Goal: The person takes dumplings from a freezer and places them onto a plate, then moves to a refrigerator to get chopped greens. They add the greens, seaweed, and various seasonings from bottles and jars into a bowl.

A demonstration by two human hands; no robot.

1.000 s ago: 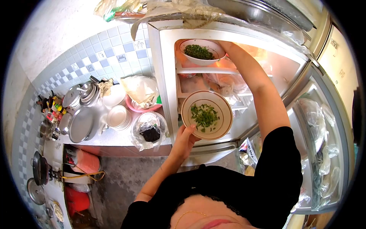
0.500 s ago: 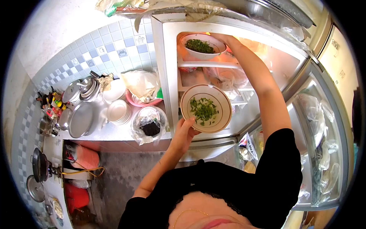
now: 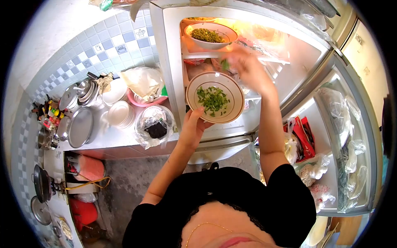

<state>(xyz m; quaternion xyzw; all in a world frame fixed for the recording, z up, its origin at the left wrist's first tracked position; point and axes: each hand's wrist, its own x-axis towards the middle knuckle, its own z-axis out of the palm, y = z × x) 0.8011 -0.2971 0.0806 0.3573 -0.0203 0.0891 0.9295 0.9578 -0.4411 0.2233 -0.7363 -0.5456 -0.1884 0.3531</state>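
Observation:
My left hand (image 3: 193, 129) grips the lower left rim of a cream bowl (image 3: 235, 101) with brown rings, its thumb over the edge. Chopped green onions (image 3: 213, 100) lie in the bottom of this bowl. Above the bowl's upper right side is my right hand (image 3: 251, 73), smeared by motion, with a blurred clump of chopped greens (image 3: 225, 65) at its fingertips. On the lit upper fridge shelf stands a second bowl (image 3: 211, 45), holding darker chopped greens (image 3: 206, 35). Part of another dish (image 3: 199, 19) shows behind it.
The fridge door (image 3: 331, 173) stands wide open at right, its racks filled with plastic bags and a red packet (image 3: 304, 142). Left of the fridge, a counter (image 3: 99, 141) carries stacked white bowls (image 3: 120, 115), metal trays (image 3: 81, 127) and a bag-lined container (image 3: 155, 128).
My right hand has come out from the upper shelf, with greens now at its fingers. The view has shifted, and the bowl in my left hand appears slightly higher and farther left.

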